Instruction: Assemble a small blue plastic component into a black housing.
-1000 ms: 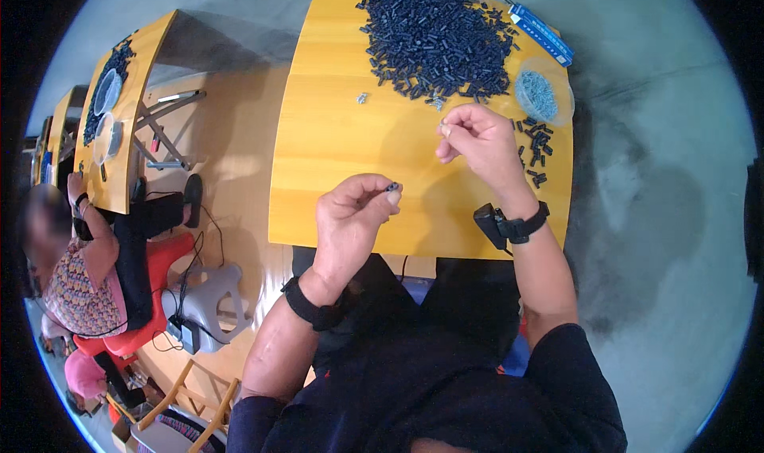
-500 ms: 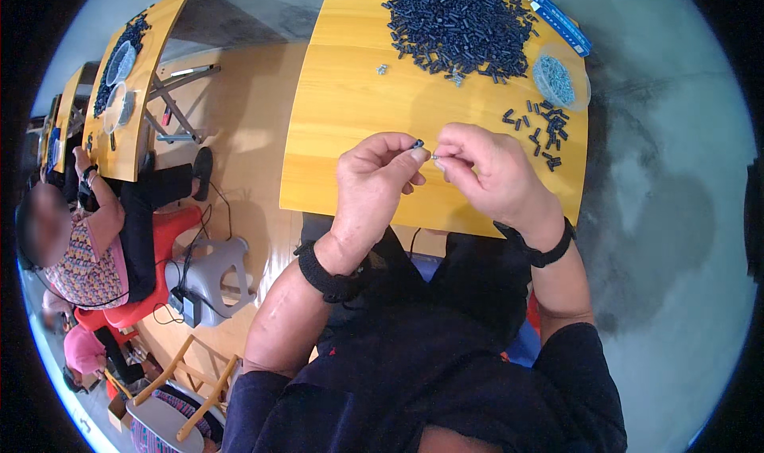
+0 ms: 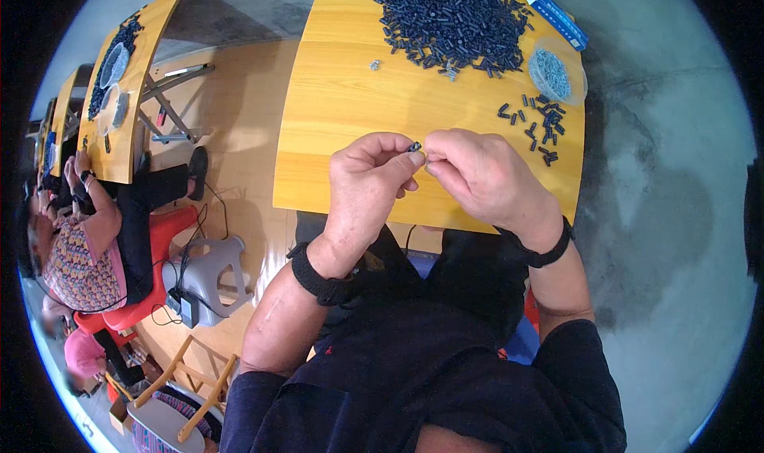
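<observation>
Pinching a small black cylindrical piece (image 3: 413, 146) between thumb and forefinger of the left hand (image 3: 370, 174), above the near part of the table. Closing thumb and forefinger of the right hand (image 3: 481, 174) on a tiny silvery piece (image 3: 428, 163), just beside the black one; mostly hidden by the fingertips, so cannot tell whether touching it. Wearing a black wristband on each wrist, left (image 3: 314, 276) and right (image 3: 553, 248), and a dark short-sleeved shirt (image 3: 398, 357). Sitting at a yellow wood-grained table (image 3: 342, 119). Near the right hand, on the table's right side, loosely strewn with short black tubes (image 3: 551, 119). Beyond these, set with a clear plastic bowl (image 3: 579, 87) of small silvery-blue metal pieces (image 3: 549, 73). Straight ahead, covered with a large heap of black tubes (image 3: 450, 23), with two tiny silvery clusters, one left of the heap (image 3: 375, 65) and one by its near edge (image 3: 450, 72). At the far right corner, topped by a long blue box (image 3: 555, 19). Farther left, past a grey plastic stool (image 3: 211, 282), working at another yellow table (image 3: 151, 47): a co-worker in a patterned top (image 3: 83, 274).
</observation>
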The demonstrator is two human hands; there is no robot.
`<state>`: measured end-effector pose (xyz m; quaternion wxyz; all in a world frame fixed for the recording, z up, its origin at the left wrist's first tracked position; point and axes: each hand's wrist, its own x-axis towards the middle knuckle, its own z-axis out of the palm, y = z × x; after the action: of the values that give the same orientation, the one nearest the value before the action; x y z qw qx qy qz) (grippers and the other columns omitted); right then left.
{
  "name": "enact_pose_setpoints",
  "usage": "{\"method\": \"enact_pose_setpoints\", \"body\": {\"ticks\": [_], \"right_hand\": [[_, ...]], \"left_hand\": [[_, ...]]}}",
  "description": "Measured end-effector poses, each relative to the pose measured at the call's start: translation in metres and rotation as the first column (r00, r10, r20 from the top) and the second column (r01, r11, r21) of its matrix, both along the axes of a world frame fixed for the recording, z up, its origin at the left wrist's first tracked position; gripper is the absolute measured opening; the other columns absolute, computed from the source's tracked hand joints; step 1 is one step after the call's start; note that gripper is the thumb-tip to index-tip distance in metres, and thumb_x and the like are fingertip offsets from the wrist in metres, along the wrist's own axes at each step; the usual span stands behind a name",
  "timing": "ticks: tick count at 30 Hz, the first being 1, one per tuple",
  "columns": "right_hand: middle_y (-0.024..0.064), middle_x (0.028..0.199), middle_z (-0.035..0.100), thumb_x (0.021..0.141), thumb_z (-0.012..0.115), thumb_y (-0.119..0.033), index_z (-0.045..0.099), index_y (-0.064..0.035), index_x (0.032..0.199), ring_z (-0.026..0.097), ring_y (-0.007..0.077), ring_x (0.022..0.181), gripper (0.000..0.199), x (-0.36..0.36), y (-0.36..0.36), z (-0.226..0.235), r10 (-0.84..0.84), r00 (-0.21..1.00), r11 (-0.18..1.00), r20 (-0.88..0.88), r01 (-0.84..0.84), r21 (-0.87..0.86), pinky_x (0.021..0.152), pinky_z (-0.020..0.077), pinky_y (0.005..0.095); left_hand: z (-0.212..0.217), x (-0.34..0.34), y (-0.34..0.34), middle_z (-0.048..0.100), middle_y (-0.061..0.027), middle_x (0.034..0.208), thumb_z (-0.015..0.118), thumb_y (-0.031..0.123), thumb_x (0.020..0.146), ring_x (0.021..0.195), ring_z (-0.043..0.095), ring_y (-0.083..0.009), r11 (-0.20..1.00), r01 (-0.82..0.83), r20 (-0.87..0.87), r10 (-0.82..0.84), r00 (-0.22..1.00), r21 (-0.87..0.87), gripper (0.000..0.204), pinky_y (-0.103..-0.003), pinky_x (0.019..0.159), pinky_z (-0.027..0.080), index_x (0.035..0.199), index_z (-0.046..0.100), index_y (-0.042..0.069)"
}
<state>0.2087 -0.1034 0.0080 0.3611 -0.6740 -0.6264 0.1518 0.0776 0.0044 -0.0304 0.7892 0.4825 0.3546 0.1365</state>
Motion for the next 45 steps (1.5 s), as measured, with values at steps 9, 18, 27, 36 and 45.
{"method": "enact_pose_setpoints", "body": {"ticks": [9, 18, 27, 36, 45], "right_hand": [[0.0172, 0.075, 0.061, 0.08, 0.061, 0.001, 0.054, -0.0019, 0.091, 0.063, 0.0364, 0.07, 0.013, 0.002, 0.002, -0.006, -0.011, 0.999, 1.0, -0.032, 0.01, -0.028, 0.057, 0.0491, 0.0422], [0.0135, 0.073, 0.061, 0.08, 0.064, -0.001, 0.057, -0.0019, 0.089, 0.063, 0.0285, 0.065, 0.012, -0.004, 0.003, -0.014, -0.124, 0.946, 0.992, -0.3, 0.12, -0.03, 0.056, 0.0487, 0.0342], [0.0113, 0.069, 0.06, 0.083, 0.063, -0.001, 0.06, -0.0018, 0.086, 0.063, 0.0214, 0.06, 0.004, -0.013, 0.005, -0.016, -0.202, 0.904, 0.979, -0.377, 0.192, -0.062, 0.054, 0.0484, 0.0313], [0.0049, 0.069, 0.06, 0.089, 0.057, -0.001, 0.057, -0.0002, 0.088, 0.061, 0.0103, 0.058, 0.002, -0.019, 0.002, -0.026, -0.272, 0.76, 0.96, -0.591, 0.254, -0.115, 0.053, 0.049, 0.0238], [0.0053, 0.074, 0.06, 0.091, 0.055, -0.001, 0.056, 0.0015, 0.091, 0.061, 0.0096, 0.06, 0.002, -0.011, 0.0, -0.013, -0.24, 0.735, 0.956, -0.634, 0.291, -0.026, 0.054, 0.0489, 0.023]], "left_hand": [[-0.001, 0.003, -0.001, 0.064, -0.0033, 0.072, 0.068, 0.001, 0.082, 0.058, 0.056, -0.0082, 0.997, 0.005, 0.002, -0.005, 1.0, 0.071, 0.01, -0.02, 0.051, 0.042, 0.091, 0.065, -0.002], [-0.001, 0.002, 0.001, 0.064, -0.0047, 0.075, 0.067, -0.002, 0.083, 0.059, 0.057, -0.0088, 0.984, -0.114, 0.134, 0.133, 0.982, -0.136, 0.011, -0.021, 0.053, 0.043, 0.093, 0.063, -0.003], [0.0, -0.001, 0.001, 0.064, -0.0053, 0.08, 0.063, -0.001, 0.087, 0.063, 0.058, -0.0119, 0.985, -0.121, 0.119, 0.136, 0.984, -0.125, 0.009, -0.024, 0.057, 0.046, 0.096, 0.061, 0.001], [0.005, 0.001, -0.001, 0.066, -0.0069, 0.079, 0.064, -0.002, 0.086, 0.064, 0.06, -0.0105, 0.972, -0.132, 0.146, 0.161, 0.976, -0.193, 0.009, -0.023, 0.058, 0.047, 0.094, 0.063, -0.004], [-0.007, -0.007, -0.003, 0.066, -0.0049, 0.086, 0.07, -0.002, 0.082, 0.08, 0.061, -0.0095, 0.987, -0.061, 0.215, 0.029, 0.976, 0.147, 0.013, -0.023, 0.071, 0.05, 0.094, 0.069, -0.001]]}}
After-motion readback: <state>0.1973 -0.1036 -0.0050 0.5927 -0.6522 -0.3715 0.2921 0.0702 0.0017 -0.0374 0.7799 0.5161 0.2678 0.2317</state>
